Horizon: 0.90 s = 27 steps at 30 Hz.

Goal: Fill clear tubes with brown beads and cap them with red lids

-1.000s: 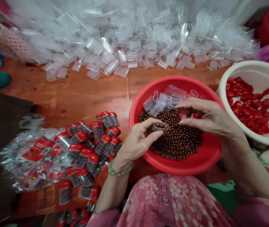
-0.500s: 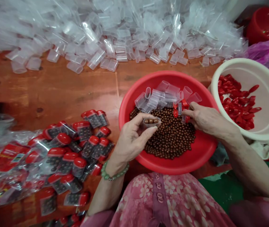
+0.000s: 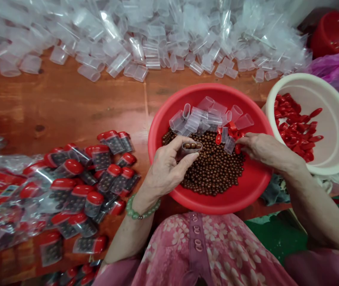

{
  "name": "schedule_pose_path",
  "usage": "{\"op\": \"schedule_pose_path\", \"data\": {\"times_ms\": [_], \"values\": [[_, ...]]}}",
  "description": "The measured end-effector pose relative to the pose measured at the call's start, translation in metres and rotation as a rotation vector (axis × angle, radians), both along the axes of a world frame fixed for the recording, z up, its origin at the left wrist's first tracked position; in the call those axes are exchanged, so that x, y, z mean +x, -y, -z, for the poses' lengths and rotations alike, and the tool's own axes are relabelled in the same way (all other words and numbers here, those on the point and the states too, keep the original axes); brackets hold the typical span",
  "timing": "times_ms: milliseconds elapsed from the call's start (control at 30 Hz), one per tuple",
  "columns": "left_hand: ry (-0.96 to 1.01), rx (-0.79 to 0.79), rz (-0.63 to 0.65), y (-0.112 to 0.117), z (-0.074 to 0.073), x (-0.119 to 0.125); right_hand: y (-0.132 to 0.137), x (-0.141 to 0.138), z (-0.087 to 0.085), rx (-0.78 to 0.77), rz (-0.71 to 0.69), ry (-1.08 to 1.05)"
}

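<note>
My left hand (image 3: pixel 169 167) pinches a small clear plastic vial (image 3: pixel 191 147) filled with brown beads, held over the red basin (image 3: pixel 163 119). The basin holds a heap of brown beads (image 3: pixel 212 171), several empty clear vials (image 3: pixel 199 119) and a few red caps (image 3: pixel 232 131). My right hand (image 3: pixel 261 149) rests low in the basin at its right side, fingertips closed among the red caps; what they grip is too small to name.
A white basin (image 3: pixel 336 119) with red caps stands at the right. Capped, filled vials (image 3: pixel 92 174) lie in a pile at the left on plastic bags. A large heap of empty clear vials (image 3: pixel 145 39) covers the far side of the wooden table (image 3: pixel 68 107). A red tub (image 3: pixel 334 31) sits far right.
My right hand dropped from above the beads down to the red caps at the basin's right side. The left hand kept holding the filled vial. The camera view shifted slightly.
</note>
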<state>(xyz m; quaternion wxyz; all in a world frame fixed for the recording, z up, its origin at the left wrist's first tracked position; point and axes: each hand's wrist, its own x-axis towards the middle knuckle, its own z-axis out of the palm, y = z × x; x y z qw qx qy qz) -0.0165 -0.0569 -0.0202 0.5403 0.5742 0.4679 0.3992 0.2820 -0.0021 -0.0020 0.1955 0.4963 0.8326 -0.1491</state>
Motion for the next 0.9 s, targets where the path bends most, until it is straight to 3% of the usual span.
{"op": "schedule_pose_path", "data": {"times_ms": [100, 267, 600, 767, 900], "values": [[0.009, 0.004, -0.010, -0.002, 0.005, 0.000, 0.007, -0.011, 0.001, -0.028, -0.026, 0.212], [0.069, 0.038, -0.006, -0.004, 0.012, 0.001, 0.015, -0.026, 0.004, 0.070, -0.059, 0.310], [0.290, 0.012, 0.028, -0.007, 0.009, 0.004, 0.011, -0.020, 0.023, 0.246, -0.234, 0.318], [0.418, -0.023, 0.042, -0.006, 0.006, 0.003, 0.010, -0.015, 0.024, 0.242, -0.277, 0.291], [0.511, -0.066, 0.130, -0.007, 0.006, -0.001, 0.011, -0.015, 0.031, 0.235, -0.274, 0.287]]}}
